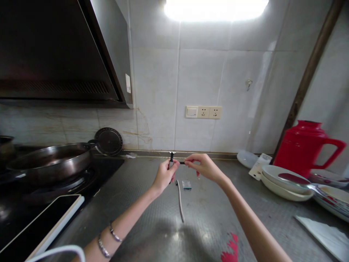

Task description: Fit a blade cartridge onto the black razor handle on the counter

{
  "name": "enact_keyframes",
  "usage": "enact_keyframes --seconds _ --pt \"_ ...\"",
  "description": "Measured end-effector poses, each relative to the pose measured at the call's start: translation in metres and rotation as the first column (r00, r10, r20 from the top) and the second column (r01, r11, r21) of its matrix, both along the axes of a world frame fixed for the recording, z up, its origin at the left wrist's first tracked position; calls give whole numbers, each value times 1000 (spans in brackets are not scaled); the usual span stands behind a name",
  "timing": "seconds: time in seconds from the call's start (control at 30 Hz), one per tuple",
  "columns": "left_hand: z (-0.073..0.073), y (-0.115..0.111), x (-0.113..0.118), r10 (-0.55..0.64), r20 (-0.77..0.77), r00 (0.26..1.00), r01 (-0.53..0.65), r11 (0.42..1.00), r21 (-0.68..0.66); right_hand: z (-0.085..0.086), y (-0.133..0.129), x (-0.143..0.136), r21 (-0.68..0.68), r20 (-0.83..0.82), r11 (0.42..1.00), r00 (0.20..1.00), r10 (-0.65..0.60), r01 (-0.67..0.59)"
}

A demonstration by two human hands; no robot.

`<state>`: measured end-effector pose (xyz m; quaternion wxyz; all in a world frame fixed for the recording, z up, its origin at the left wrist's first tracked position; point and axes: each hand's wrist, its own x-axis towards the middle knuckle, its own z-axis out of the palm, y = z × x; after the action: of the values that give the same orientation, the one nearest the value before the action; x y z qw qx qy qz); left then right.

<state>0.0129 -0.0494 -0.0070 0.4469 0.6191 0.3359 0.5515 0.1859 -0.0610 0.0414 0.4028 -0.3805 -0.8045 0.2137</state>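
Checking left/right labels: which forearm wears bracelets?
The left forearm, behind the left hand: two silvery bracelets circle it. The right forearm, behind the right hand, shows none.

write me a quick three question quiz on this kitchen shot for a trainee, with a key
1. Which does the left hand hold?
a) a frying pan
b) a small black-and-silver item
c) a red jug
2. True or false: the small clear packet lies to the right of the pale rod's dark upper end.
3. How many metal bracelets show on the left forearm?

Key: 1. b; 2. true; 3. two
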Motion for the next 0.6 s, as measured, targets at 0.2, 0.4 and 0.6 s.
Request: enact_keyframes --seconds 0.2,0.4,0.6 --pt "1 2 -3 16 8 1000 -16 1000 0 1 0 5 -18 -10 1000 1000 8 -9" --pt "3 3 -5 31 53 998 -31 1000 -1 4 -1 15 -7 -30 1000 1000 -1 1" --pt "4 1 -5 22 42 999 -22 1000 -2 0 1 4 -14 -46 999 999 29 -30"
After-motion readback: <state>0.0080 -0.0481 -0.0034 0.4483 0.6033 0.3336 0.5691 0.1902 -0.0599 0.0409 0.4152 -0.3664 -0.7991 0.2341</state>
